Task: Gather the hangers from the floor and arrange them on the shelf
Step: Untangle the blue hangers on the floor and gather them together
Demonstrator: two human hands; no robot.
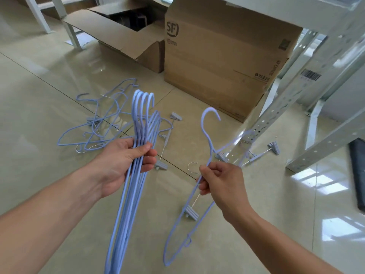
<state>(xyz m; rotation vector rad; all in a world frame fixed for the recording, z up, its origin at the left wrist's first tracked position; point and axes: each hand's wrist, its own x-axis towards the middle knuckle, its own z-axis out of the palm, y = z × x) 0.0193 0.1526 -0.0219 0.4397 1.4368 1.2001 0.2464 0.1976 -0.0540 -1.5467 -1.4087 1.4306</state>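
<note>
My left hand [126, 163] grips a bunch of several light blue hangers [138, 115] by their necks, hooks pointing up. My right hand [219, 180] pinches a single blue hanger [207, 127] just below its hook, its body hanging down toward me. A tangle of more blue hangers [102, 117] lies on the tiled floor beyond my left hand. Several grey clip hangers with metal rods lie scattered on the floor, one [166, 139] in the middle and one [262, 153] by the shelf leg. The pale metal shelf [292, 95] stands at the right.
A tall cardboard box [223, 56] with printed letters stands ahead, next to an open flat box [122, 34]. White frame legs [39, 14] stand at the far left. A dark object [357, 171] lies at the right edge under the shelf.
</note>
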